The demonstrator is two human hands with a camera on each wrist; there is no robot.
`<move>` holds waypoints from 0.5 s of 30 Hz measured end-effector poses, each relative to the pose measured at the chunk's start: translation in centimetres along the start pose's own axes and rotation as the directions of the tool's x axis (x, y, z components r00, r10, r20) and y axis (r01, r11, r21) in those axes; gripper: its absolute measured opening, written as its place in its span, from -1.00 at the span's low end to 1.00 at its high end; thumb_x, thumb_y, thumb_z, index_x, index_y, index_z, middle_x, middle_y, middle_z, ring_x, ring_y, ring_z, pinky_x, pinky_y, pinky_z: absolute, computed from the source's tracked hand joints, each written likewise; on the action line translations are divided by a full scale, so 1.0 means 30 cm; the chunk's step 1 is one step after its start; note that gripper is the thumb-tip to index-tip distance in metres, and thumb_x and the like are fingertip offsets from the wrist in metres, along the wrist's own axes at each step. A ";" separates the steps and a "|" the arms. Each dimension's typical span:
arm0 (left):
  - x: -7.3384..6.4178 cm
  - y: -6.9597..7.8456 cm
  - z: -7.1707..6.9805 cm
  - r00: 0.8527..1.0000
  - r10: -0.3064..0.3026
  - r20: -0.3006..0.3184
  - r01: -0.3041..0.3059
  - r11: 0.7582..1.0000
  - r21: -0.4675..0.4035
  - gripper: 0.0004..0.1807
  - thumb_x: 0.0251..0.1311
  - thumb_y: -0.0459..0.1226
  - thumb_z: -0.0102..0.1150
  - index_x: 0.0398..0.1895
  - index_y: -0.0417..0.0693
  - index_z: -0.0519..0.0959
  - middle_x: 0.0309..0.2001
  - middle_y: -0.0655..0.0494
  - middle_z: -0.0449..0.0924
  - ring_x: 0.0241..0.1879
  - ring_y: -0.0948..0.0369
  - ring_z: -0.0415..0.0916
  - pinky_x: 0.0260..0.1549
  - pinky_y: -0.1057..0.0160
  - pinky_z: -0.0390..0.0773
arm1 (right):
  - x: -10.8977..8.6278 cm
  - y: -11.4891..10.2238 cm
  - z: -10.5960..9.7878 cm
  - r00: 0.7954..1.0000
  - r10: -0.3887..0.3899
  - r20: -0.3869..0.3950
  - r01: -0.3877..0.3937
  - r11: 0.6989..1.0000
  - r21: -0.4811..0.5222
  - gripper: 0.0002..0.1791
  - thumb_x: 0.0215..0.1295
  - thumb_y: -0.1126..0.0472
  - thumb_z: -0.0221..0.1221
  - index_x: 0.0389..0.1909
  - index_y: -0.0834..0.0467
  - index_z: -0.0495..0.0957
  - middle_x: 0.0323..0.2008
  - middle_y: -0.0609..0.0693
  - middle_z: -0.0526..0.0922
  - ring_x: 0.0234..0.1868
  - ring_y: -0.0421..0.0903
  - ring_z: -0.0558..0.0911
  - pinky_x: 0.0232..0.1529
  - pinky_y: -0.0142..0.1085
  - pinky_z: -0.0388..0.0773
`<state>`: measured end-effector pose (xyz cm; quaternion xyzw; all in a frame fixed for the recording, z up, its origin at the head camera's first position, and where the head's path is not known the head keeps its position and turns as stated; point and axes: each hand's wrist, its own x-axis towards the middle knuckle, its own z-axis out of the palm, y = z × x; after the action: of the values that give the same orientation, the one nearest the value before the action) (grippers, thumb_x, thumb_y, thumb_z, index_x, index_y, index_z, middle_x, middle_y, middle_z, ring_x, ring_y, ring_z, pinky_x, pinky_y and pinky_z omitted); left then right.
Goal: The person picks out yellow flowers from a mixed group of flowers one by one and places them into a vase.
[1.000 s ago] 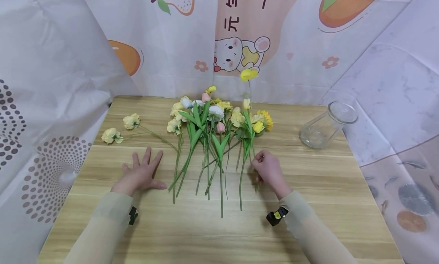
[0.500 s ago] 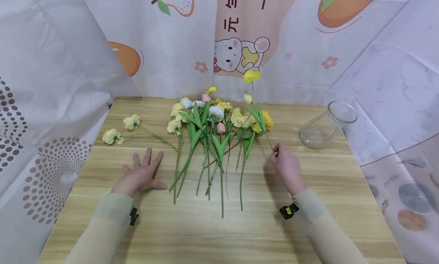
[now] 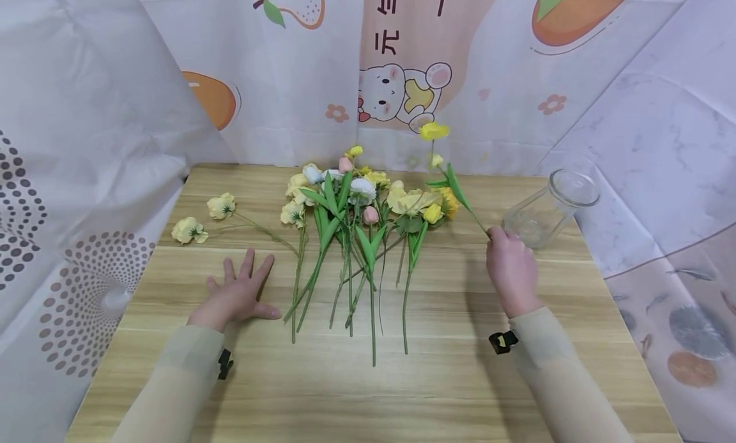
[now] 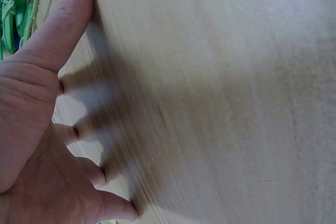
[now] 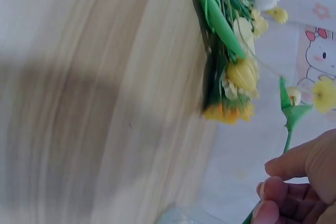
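My right hand pinches the green stem of a pale yellow tulip with long leaves, raised above the table. A bright yellow flower on a thin stem rises with it, seemingly from the same grip. The right wrist view shows thumb and fingertips curled round the tulip stem. In front of this hand, a tilted-looking clear glass jar is partly hidden by it. My left hand rests on the table with fingers spread, left of the flower pile, holding nothing.
Several artificial flowers lie mid-table: pink tulips, white blooms, a yellow tulip and an orange-yellow flower. Two cream blooms spread left. A printed curtain hangs behind the wooden table.
My right hand has moved right and farther from me, toward the jar, lifting the pale tulip and yellow flower away from the pile. The left hand has stayed put.
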<state>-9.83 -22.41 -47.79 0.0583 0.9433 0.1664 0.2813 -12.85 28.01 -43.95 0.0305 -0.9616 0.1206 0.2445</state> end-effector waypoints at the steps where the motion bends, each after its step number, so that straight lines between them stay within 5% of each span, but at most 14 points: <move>1: 0.000 0.001 0.000 1.000 -0.001 0.000 0.001 1.000 0.001 0.41 -0.07 0.31 0.43 0.68 0.08 -0.25 0.59 -0.31 -0.66 0.42 -0.59 -0.67 0.12 -0.74 -0.43 | 0.004 0.004 -0.006 1.000 -0.001 -0.015 0.001 1.000 0.000 -0.85 0.29 0.52 0.15 -0.15 0.39 0.59 -0.37 0.44 0.66 -0.54 0.43 0.62 -0.64 0.25 0.50; 15: -0.003 0.004 -0.001 1.000 -0.004 0.003 0.004 1.000 0.017 0.40 -0.06 0.32 0.41 0.68 0.09 -0.26 0.59 -0.31 -0.65 0.42 -0.59 -0.66 0.12 -0.75 -0.39 | 0.084 0.056 -0.122 0.993 0.056 -0.107 -0.058 0.998 -0.018 -0.86 0.41 0.45 0.08 -0.14 0.42 0.58 -0.29 0.42 0.57 -0.51 0.50 0.56 -0.61 0.29 0.47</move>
<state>-9.78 -22.32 -47.68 0.0592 0.9444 0.1576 0.2825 -13.55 30.53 -39.99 -0.0059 -0.9489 0.1190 0.2921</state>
